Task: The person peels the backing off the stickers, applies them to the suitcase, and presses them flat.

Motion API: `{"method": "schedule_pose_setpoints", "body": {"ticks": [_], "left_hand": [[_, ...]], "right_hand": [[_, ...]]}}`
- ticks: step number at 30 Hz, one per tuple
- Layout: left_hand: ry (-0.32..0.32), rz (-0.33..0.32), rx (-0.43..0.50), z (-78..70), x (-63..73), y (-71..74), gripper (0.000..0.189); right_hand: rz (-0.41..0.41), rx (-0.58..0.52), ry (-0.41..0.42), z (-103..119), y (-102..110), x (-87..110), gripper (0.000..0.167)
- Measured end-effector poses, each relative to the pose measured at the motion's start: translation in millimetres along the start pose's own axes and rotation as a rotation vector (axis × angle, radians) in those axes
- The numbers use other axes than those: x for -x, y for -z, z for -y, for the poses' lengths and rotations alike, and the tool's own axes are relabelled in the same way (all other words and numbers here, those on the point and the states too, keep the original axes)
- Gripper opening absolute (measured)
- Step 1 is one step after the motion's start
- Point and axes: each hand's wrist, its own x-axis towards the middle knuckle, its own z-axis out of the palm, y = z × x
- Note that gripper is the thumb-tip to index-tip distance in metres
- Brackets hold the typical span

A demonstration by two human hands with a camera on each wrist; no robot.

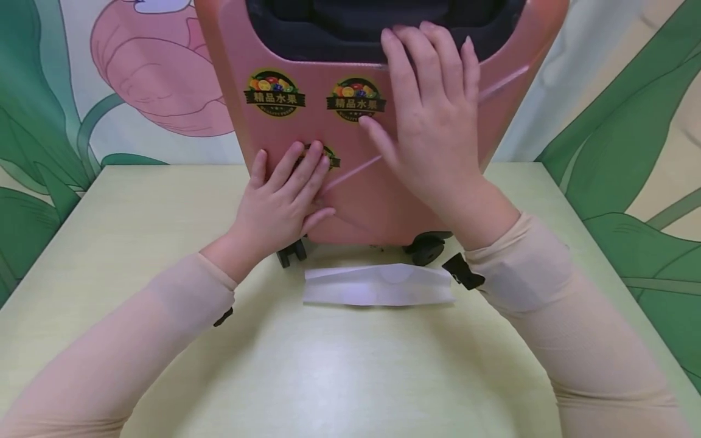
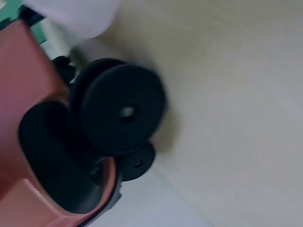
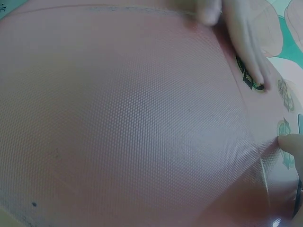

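I see pink suitcase (image 1: 356,219) | left hand (image 1: 282,198): fingers spread over fruit sticker (image 1: 334,160) | right hand (image 1: 435,115): fingers extended, touching suitcase

1. Table (image 1: 356,377): pale yellow-green top, I saw it on my head feed.
2. Pink suitcase (image 1: 372,210): stood on black wheels (image 1: 429,249), far half.
3. White paper strip (image 1: 378,292): lay creased, just on the near side of the wheels.
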Motion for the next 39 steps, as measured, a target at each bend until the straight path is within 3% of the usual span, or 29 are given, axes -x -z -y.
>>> {"method": "schedule_pose_setpoints", "body": {"ticks": [8, 12, 16, 23, 28, 31, 36, 39], "left_hand": [[-0.127, 0.093, -0.028, 0.1, 23.6, -3.5, 0.065], [-0.021, 0.043, -0.019, 4.6, 20.1, 0.8, 0.066], [0.075, 0.040, 0.012, 3.2, 17.4, 4.1, 0.070], [-0.003, 0.146, 0.020, -3.3, 27.1, 1.9, 0.066], [-0.051, 0.138, 0.041, -2.4, 34.4, 3.2, 0.064], [-0.013, 0.088, 0.010, 1.0, 23.5, 8.6, 0.065], [0.046, 0.031, -0.005, 1.6, -9.2, 11.3, 0.068], [0.027, 0.020, -0.002, -3.6, -12.9, 7.6, 0.066]], "right_hand": [[0.019, 0.011, 0.000, -3, -1, 2.3, 0.062], [0.002, 0.003, 0.002, -2, -1, 1.7, 0.061], [-0.005, -0.001, 0.002, -2, -1, 0.8, 0.061], [0.015, 0.015, -0.008, -5, 1, 2.7, 0.062], [0.018, 0.015, -0.001, -5, -1, 3.1, 0.061], [0.005, 0.005, 0.010, -3, -2, 1.7, 0.060], [-0.003, 0.006, 0.012, -2, -1, 0.4, 0.061], [-0.003, 0.006, 0.013, -2, 0, -0.2, 0.060]]}}
